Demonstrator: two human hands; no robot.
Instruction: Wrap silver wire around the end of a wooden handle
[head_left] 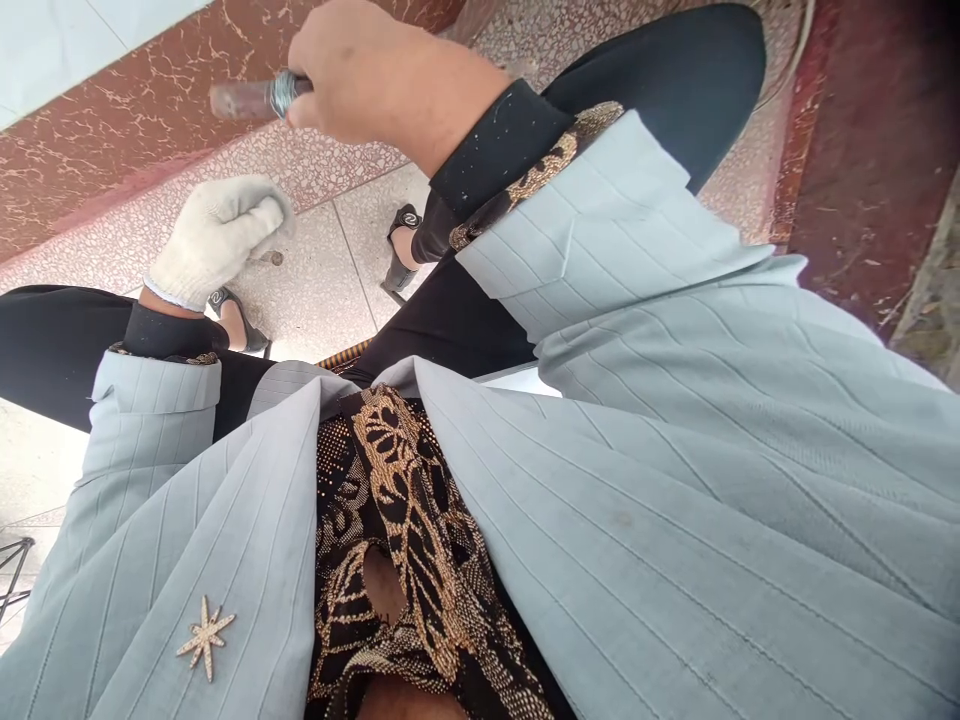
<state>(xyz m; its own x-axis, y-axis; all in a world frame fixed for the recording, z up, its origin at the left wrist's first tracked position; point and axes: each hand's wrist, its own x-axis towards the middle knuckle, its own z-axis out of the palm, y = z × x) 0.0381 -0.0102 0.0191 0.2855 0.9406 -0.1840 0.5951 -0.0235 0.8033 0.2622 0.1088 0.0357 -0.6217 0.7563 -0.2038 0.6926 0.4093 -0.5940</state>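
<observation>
My right hand (360, 70), bare, is closed around a brownish rod-like handle (244, 100). Silvery wire (283, 95) is wound around it beside my fingers. The handle's blunt end points left; what lies on the other side of my fist is hidden. Lower and to the left, my left hand (217, 235) wears a white knitted glove. Its fingers are curled in and pressed together, with greyish, blurred fingertips. Whether anything is pinched there I cannot make out. The two hands are apart, both in the air above the floor.
My black-trousered legs (457, 320) are spread below my hands, with dark heeled shoes (397, 250) on the speckled floor (315, 270). A red-brown marbled ledge (97, 150) crosses the upper left. A dark red surface (862, 160) lies at the right. Thin black metal legs (15, 570) show at the left edge.
</observation>
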